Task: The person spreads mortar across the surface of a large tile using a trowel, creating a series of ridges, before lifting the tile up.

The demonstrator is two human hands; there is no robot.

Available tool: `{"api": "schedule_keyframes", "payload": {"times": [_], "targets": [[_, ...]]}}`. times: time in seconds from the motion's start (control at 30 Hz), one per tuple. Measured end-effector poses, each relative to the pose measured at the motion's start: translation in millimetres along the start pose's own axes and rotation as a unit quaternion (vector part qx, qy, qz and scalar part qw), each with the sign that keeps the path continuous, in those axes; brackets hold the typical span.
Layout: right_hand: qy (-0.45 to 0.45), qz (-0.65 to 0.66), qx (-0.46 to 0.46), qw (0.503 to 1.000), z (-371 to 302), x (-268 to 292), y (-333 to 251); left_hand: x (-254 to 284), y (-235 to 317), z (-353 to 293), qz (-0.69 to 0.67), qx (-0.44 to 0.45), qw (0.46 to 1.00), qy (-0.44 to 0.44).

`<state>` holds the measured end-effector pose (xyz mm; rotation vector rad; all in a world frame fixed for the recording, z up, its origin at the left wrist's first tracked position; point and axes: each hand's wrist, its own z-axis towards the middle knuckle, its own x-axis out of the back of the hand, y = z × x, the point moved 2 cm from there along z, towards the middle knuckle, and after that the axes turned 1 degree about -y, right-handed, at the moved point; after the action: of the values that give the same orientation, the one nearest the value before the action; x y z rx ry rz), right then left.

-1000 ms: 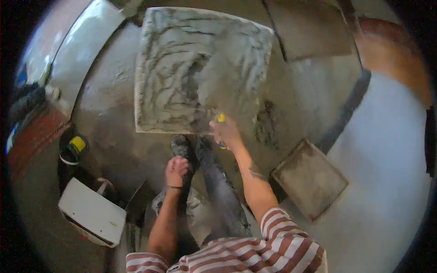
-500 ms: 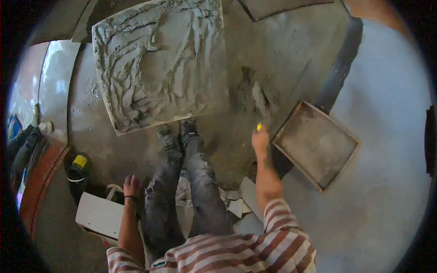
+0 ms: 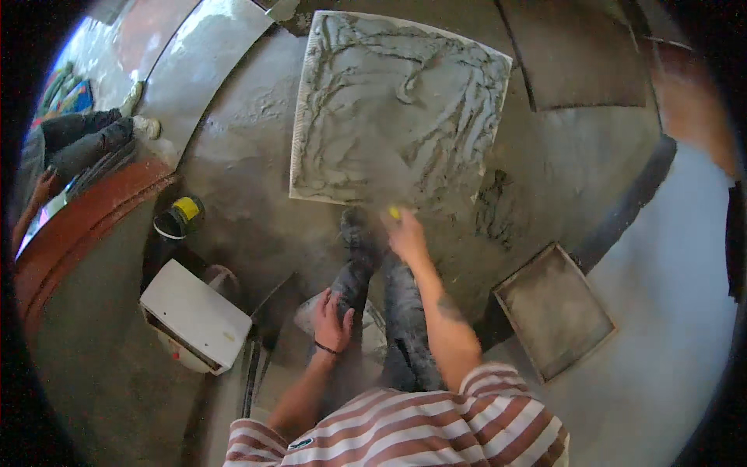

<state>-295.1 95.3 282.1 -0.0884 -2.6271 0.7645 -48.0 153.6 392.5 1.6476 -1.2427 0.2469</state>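
Observation:
A large square slab (image 3: 298,159) lies on the floor ahead of my feet, its upper face spread with ridged, wet grey mortar (image 3: 366,124). My right hand (image 3: 405,237) is closed around the handle of a trowel (image 3: 394,212), whose yellow end shows above my fist. The trowel's blade is blurred against the mortar near the slab's close edge, so I cannot tell whether it touches. My left hand (image 3: 333,323) rests on my left leg near the knee, fingers spread and holding nothing.
A shallow rectangular tray (image 3: 556,315) lies at right. Left of me are a white box (image 3: 194,307) and a black bucket (image 3: 179,218) with a yellow label. Loose mortar (image 3: 494,210) marks the floor beside the slab. Another person's legs (image 3: 89,140) show at far left.
The view has shifted, so the slab sits farther right. My right hand has brought the trowel leftward to the slab's near edge. My left hand has moved from beside the white box onto my leg.

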Motion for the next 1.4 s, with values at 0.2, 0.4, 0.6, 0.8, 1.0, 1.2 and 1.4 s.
{"api": "schedule_keyframes", "payload": {"times": [0.2, 0.4, 0.6, 0.8, 1.0, 1.2, 1.4], "targets": [[-0.15, -0.068, 0.059, 0.985, 133.9, 38.1, -21.3, 1.0, -17.1, -5.8, 0.007, 0.061, 0.998, 0.024], [-0.067, 0.105, -0.09, 0.988, 58.1, 9.5, -14.6, -4.2, -22.5, -12.3, 0.055, 0.101, 0.992, 0.05], [-0.075, -0.048, 0.022, 0.996, 154.5, 83.0, -19.4, -17.5, -20.2, 4.8, 0.031, 0.111, 0.993, 0.036], [-0.075, 0.051, -0.087, 0.992, 90.3, 67.6, -11.4, -7.5, -33.0, -1.4, 0.077, 0.123, 0.989, 0.041], [-0.08, -0.277, 0.134, 0.948, 118.9, 131.6, 2.0, -5.9, -16.0, 24.5, 0.038, 0.126, 0.991, 0.021], [-0.068, -0.058, -0.08, 0.993, 100.8, 152.9, -16.2, -4.8, -15.9, 22.5, 0.085, 0.122, 0.989, 0.018], [-0.036, -0.115, -0.001, 0.993, 90.0, 126.1, -40.4, -7.8, -3.5, 30.4, 0.081, 0.113, 0.99, 0.023]]}}
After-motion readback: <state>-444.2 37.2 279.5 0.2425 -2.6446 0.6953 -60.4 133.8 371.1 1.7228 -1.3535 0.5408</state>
